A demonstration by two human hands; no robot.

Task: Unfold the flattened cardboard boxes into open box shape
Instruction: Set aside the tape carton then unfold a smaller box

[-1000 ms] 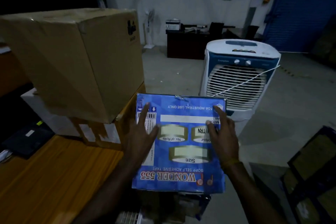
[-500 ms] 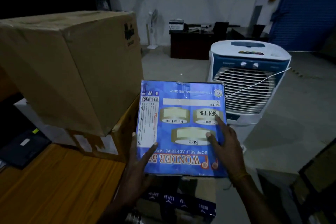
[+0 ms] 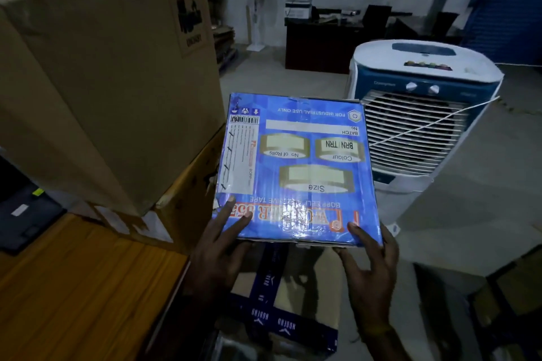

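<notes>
While the blue tape box (image 3: 296, 170) is hanging flat in the air beside the stacked brown carton (image 3: 102, 73), past the tabletop (image 3: 73, 287) edge, the hands should be working its near edge apart. The left hand (image 3: 218, 246) is laying straight fingers on top; the right hand (image 3: 371, 267) is gripping the near corner.

big brown carton (image 3: 102, 82) crowding left, air cooler (image 3: 422, 114) ahead right

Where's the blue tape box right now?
Centre of the head view: the blue tape box is held at its near edge by both hands, between the big brown carton on the left and the air cooler on the right.
</notes>
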